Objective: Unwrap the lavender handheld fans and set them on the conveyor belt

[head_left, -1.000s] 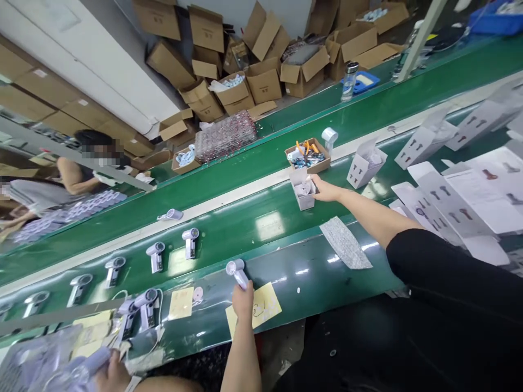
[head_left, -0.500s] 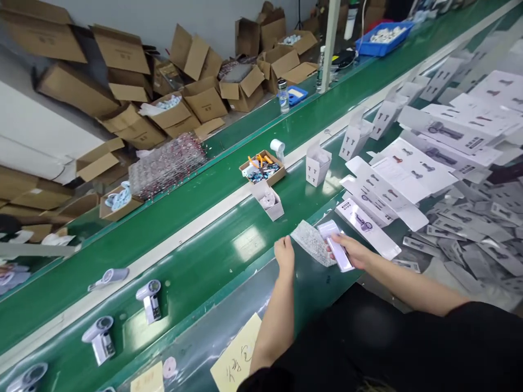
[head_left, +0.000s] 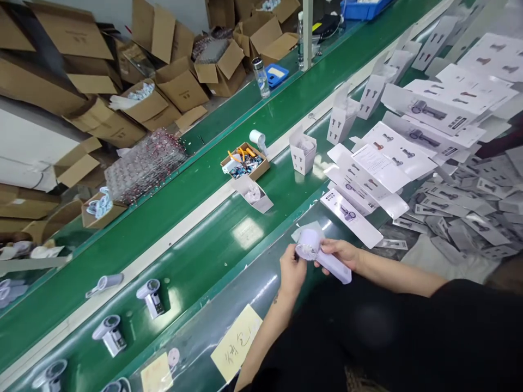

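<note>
A pale purple handheld fan (head_left: 309, 244) lies between my two hands above the near edge of the bench. My right hand (head_left: 341, 255) is closed round its handle, close to the round head. The fingers of my left hand (head_left: 292, 268) are curled against the left side of the head. Behind the head shows a piece of translucent bubble wrap (head_left: 303, 229); how far it goes round the fan is hidden. Right of the hands lies a flat white printed box (head_left: 350, 215) with a fan picture.
Several fans (head_left: 109, 334) rest on the green conveyor (head_left: 196, 247) at left. Upright open white boxes (head_left: 303, 152) and a small carton of tools and parts (head_left: 257, 170) stand farther back. Printed boxes (head_left: 429, 117) pile up at right. A handwritten yellow note (head_left: 236, 344) lies nearby.
The fan has turned so its round head shows, and it has come together with my left hand. The bubble wrap, spread between the hands before, is now bunched behind the head. The view has shifted.
</note>
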A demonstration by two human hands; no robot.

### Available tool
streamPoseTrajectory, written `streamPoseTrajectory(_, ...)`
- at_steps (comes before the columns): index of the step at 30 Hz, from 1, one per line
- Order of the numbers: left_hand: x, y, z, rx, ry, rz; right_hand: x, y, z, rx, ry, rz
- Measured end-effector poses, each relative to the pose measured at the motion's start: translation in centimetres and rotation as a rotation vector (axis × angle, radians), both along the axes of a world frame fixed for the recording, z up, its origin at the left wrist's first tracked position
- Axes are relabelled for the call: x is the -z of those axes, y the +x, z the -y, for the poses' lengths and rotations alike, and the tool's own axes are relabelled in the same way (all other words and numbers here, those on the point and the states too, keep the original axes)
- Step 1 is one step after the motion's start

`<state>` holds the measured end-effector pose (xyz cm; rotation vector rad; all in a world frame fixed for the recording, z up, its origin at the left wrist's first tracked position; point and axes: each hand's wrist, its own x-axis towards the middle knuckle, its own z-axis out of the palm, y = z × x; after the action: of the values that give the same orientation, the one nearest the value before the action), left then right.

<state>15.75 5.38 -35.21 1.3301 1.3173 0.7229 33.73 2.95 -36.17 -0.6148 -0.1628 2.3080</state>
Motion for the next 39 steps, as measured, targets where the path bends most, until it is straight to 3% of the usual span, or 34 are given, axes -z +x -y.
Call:
streamPoseTrajectory(3, -0.8, -0.7, 1.4, -0.241, -0.314, 0.312, 0.1, -0.5, -0.4, -0.083, 0.047, 0.007)
streamPoseTrajectory(5, -0.9, -1.4, 1.8, -0.28, -0.554, 0.494, 0.1, -0.6, 0.0, -0.128, 0.076, 0.025)
streamPoseTrajectory(8, -0.8, -2.5, 2.2, -0.338, -0.666, 0.58, -0.4, -0.7, 1.0, -0.138, 0.143, 0.087)
streamPoseTrajectory(10, -0.9, -2.9, 2.6, -0.464, -0.516, 0.508, -1.2, -0.9, 1.6, -0.169, 0.203, 0.157)
streamPoseTrajectory(12, -1.4, -3.1, 3.2, -0.493, -0.259, 0.336, -2.0, -1.4, 2.2, -0.247, 0.24, 0.235)
streamPoseTrajectory(15, -2.2, -3.7, 4.1, -0.191, 0.123, -0.001, -2.7, -2.3, 3.1, -0.284, 0.209, 0.339)
streamPoseTrajectory(17, -2.6, -4.4, 4.5, 0.03, 0.31, -0.175, -2.8, -2.6, 3.9, -0.219, 0.179, 0.366)
streamPoseTrajectory(19, -2.6, -5.2, 4.7, 0.102, 0.424, -0.268, -2.9, -2.4, 4.6, -0.153, 0.183, 0.332)
streamPoseTrajectory(23, -2.1, -6.2, 4.3, 0.017, 0.409, -0.226, -3.2, -1.8, 5.8, -0.152, 0.212, 0.139)
streamPoseTrajectory(26, -1.5, -5.9, 4.1, 0.09, 0.275, -0.07, -3.2, -2.4, 6.4, -0.153, 0.213, 0.042)
streamPoseTrajectory(28, -1.1, -5.6, 4.3, 0.068, 0.149, 0.05, -3.0, -3.2, 6.7, -0.114, 0.19, 0.064)
streamPoseTrajectory(30, -0.6, -5.4, 4.4, -0.051, 0.035, 0.14, -2.6, -3.9, 7.1, -0.066, 0.141, 0.161)
streamPoseTrajectory(32, -0.4, -5.3, 4.4, -0.079, 0.016, 0.108, -2.3, -4.2, 7.6, -0.035, 0.089, 0.289)
streamPoseTrajectory(34, -0.5, -5.1, 4.4, 0.063, 0.188, -0.033, -2.3, -4.3, 8.1, -0.002, 0.064, 0.42)
streamPoseTrajectory(37, -1.2, -4.9, 4.1, 0.372, 0.722, -0.186, -2.8, -4.4, 8.8, 0.129, 0.053, 0.58)
streamPoseTrajectory(39, -1.5, -5.1, 3.7, 0.499, 1.06, -0.242, -3.2, -4.5, 9.3, 0.247, 0.045, 0.604)
